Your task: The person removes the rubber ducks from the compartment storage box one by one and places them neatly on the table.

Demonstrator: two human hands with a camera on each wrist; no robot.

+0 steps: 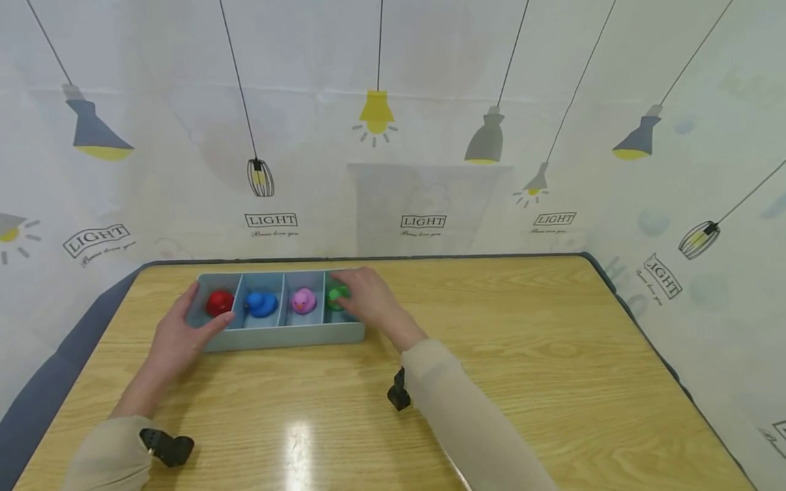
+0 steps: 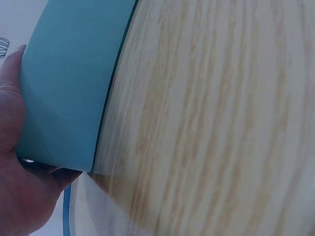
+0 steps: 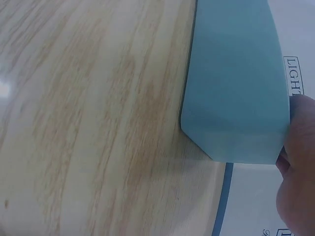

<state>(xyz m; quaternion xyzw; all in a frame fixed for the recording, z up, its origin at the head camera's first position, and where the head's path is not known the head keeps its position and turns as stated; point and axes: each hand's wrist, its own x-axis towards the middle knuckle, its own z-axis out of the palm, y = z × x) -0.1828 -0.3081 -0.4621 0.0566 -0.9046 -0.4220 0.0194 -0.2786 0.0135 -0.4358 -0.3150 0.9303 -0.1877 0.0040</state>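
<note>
1. We see a blue-grey divided tray (image 1: 276, 335) lying left of centre in the head view, on a wooden table (image 1: 522, 354), its long side running left to right.
2. Our left hand (image 1: 178, 334) grips the tray's left end, the thumb curled over the front corner and the fingers along the end wall; the left wrist view shows the palm (image 2: 15, 147) pressed against the tray's outer wall (image 2: 69, 88).
3. Our right hand (image 1: 368, 296) covers the tray's right end, fingers curled over the rightmost compartment and touching the green duck (image 1: 335, 294); whether they pinch the duck or hold the wall, we cannot tell.
4. The tray sits between the two hands, which are apart, one at each end.
5. From left to right the compartments hold a red duck (image 1: 218, 302), a blue duck (image 1: 260, 304), a pink duck (image 1: 303, 300) and the green one.
6. A curtain printed with lamps (image 1: 424, 170) fills the upper frame.
</note>
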